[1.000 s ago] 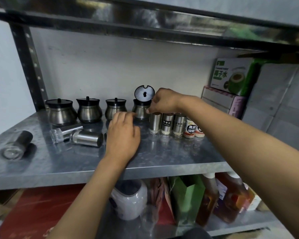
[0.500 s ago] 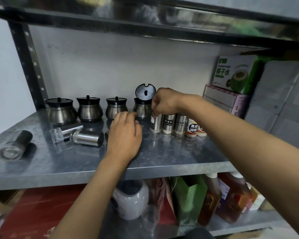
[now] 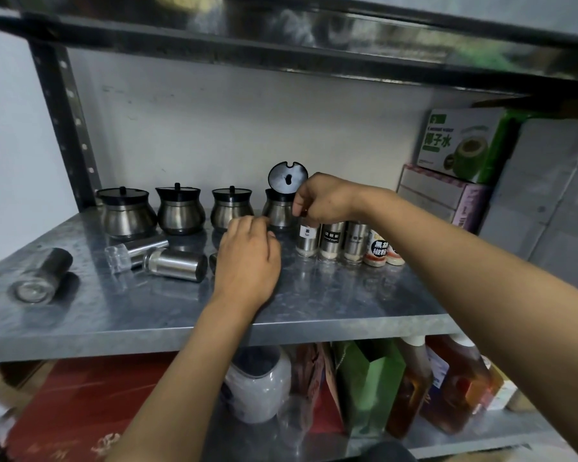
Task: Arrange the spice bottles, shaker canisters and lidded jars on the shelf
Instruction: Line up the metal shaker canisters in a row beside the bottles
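Observation:
Four steel lidded jars stand along the back of the shelf (image 3: 314,301); the rightmost jar (image 3: 277,213) has its black lid (image 3: 286,178) flipped up. To its right stands a row of upright steel shakers (image 3: 332,241) and two small spice bottles (image 3: 377,251). My right hand (image 3: 324,198) grips the top of the leftmost shaker (image 3: 307,241), whose white label faces me. My left hand (image 3: 247,261) lies palm down in front of the open jar, covering a dark-ended object (image 3: 212,261). A steel shaker (image 3: 176,263), a clear-capped shaker (image 3: 137,250) and a dark canister (image 3: 42,276) lie on their sides at left.
Stacked boxes, a green one (image 3: 464,145) on a pink one (image 3: 441,198), fill the shelf's right end. A dark upright post (image 3: 64,128) stands at back left, and another shelf runs overhead. Below are a white jar (image 3: 257,388), a green bag (image 3: 367,388) and amber bottles (image 3: 454,391).
The shaker under my right hand has turned, so its label now faces front. My left hand has stayed almost where it was.

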{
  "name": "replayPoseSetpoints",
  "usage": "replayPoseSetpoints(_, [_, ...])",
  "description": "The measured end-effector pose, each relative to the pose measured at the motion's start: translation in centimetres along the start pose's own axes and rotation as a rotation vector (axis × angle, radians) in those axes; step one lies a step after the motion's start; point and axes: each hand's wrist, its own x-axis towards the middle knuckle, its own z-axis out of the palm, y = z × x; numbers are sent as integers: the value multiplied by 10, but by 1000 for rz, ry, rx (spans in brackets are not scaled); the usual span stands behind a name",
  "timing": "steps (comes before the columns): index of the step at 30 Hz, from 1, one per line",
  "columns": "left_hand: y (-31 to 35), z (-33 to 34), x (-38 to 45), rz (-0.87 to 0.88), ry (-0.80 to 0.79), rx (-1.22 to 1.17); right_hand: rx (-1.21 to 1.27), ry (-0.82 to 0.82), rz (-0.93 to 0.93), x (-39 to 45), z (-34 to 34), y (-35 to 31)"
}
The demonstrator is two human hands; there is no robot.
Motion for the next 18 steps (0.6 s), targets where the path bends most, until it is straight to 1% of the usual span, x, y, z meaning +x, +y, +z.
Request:
replayPoseSetpoints(8, [1, -1, 0, -16, -5, -16, 6, -20, -17, -4, 3, -2])
replayPoseSetpoints(11, [1, -4, 0, -33, 0, -76, 40, -17, -27, -1, 7, -2])
replayPoseSetpoints(13, [-2, -7, 0, -62, 45, -186, 51, 38, -60, 0, 8, -6])
replayPoseSetpoints(16, [-9, -17, 2, -229, 147, -471, 86, 131, -125, -2, 9, -14])
replayPoseSetpoints(18, [-18, -25, 3, -283, 184, -583, 127, 132, -170, -2, 12, -22])
